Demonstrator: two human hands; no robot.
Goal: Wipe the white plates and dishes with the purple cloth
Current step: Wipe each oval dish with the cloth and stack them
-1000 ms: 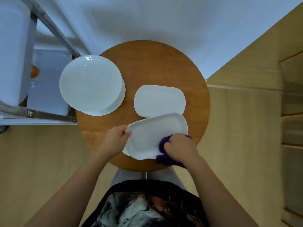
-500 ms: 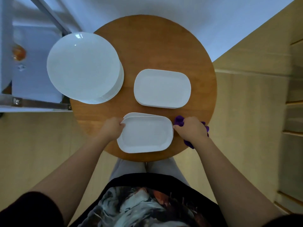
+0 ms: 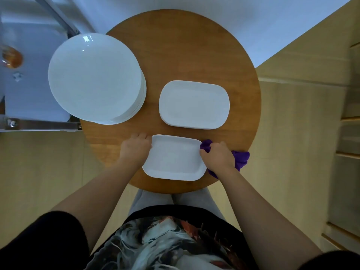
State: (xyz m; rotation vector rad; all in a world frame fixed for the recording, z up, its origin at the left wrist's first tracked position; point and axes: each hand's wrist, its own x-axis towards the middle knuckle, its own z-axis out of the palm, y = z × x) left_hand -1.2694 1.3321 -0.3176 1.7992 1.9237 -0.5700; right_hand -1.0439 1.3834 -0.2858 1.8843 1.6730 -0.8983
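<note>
Seen from above, a seated person works at a round wooden desk [image 3: 194, 45], both bare hands at the ends of a white rounded-rectangular dish [image 3: 173, 158] that lies flat at the desk's near edge. The left hand [image 3: 135, 150] curls its fingers over the dish's left end, its grip closed on the rim. The right hand [image 3: 218, 155] is at the dish's right end, its fingers bunched tightly round the purple cloth [image 3: 240, 158], which pokes out above the knuckles at the dish's far right corner and spills out to the right, over the desk's edge. Whether the cloth itself touches the dish cannot be told.

Just beyond the held dish, apart from it, sits a stack of similar white rectangular dishes [image 3: 193, 105]. To the left, a stack of round white plates [image 3: 95, 78] overhangs the desk's left rim, a light glinting on the top plate.

Beneath the desk the person's grey trousers [image 3: 148, 199] show, and a dark top with a swirled pale and orange print [image 3: 165, 242]; no words can be read on it, and no brand or label is legible anywhere. At far left stands a metal-framed unit [image 3: 39, 125] with an orange object [image 3: 12, 58], too blurred to identify.
</note>
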